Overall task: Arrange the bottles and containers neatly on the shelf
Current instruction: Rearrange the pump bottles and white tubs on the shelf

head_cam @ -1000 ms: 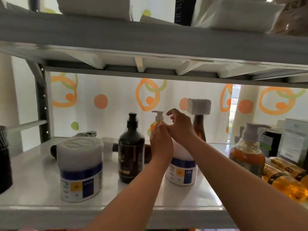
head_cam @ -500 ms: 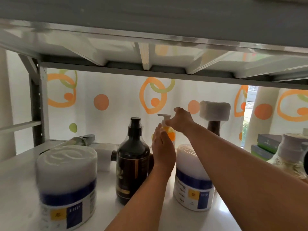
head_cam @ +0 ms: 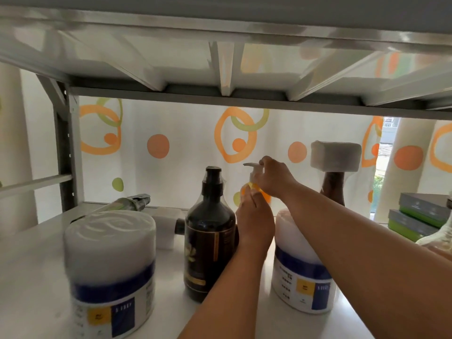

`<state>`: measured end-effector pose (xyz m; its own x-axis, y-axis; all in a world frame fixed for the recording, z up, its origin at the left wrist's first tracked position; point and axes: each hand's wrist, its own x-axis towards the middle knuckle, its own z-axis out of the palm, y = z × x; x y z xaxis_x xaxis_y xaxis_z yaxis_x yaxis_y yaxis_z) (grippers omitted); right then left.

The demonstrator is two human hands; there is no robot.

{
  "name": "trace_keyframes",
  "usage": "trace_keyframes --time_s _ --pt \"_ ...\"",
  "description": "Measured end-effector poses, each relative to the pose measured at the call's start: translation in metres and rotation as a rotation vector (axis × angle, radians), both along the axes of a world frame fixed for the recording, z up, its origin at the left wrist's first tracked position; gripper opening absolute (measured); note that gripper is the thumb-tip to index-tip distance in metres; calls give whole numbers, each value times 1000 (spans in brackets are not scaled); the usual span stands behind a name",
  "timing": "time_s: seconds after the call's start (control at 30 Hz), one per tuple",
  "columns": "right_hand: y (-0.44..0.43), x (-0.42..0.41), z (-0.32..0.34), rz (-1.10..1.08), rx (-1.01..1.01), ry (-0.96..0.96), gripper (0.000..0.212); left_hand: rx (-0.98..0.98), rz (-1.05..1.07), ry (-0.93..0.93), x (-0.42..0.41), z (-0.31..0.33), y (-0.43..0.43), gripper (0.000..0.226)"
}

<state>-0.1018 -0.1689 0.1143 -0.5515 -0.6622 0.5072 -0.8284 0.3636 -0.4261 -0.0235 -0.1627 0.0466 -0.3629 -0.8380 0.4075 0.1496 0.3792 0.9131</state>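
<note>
White patterned curtain (head_cam: pixel 186 167), dotted with orange rings, fills the back of the frame, with a strip of daylight at the right edge. Daylight comes through it, so everything in front reads rather dark.

Across the top runs the ribbed underside of an upper shelf (head_cam: pixel 171 57). The glossy white shelf (head_cam: pixel 36 277) below bears the goods.

Two white tubs with blue bands stand upright at the front, the left tub (head_cam: pixel 110 265) in the lower left and the right tub (head_cam: pixel 303 277) right of centre. The dark pump bottle (head_cam: pixel 210 241) stands between them.

Stacked boxes (head_cam: pixel 415 216) sit at the right edge. A brown bottle with a white block cap (head_cam: pixel 332 189) stands behind the right tub. One slim bottle (head_cam: pixel 127 203) lies on its side at the back left, likely awaiting righting.

Both arms reach through the gap between the dark bottle and the right tub. The left hand (head_cam: pixel 255 218) curls round the body of the small orange pump bottle (head_cam: pixel 252 178) at frame centre. The right hand (head_cam: pixel 274 178) pinches its pump neck, probably to turn the nozzle or steady the bottle while it is positioned.
</note>
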Motion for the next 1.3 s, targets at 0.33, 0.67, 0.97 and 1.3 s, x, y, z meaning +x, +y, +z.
trace_keyframes --time_s 0.33,0.67,0.97,1.3 --pt "4 1 3 -27 -118 104 45 -38 13 -110 -11 -5 -8 45" --pt "8 1 0 -13 -42 16 41 -86 -3 -104 -13 -13 -10 44" --pt "14 14 9 57 -242 61 40 -230 -44 -34 -17 -14 -13 45" --pt "51 45 32 67 -443 106 45 -248 -155 203 -1 -7 17 48"
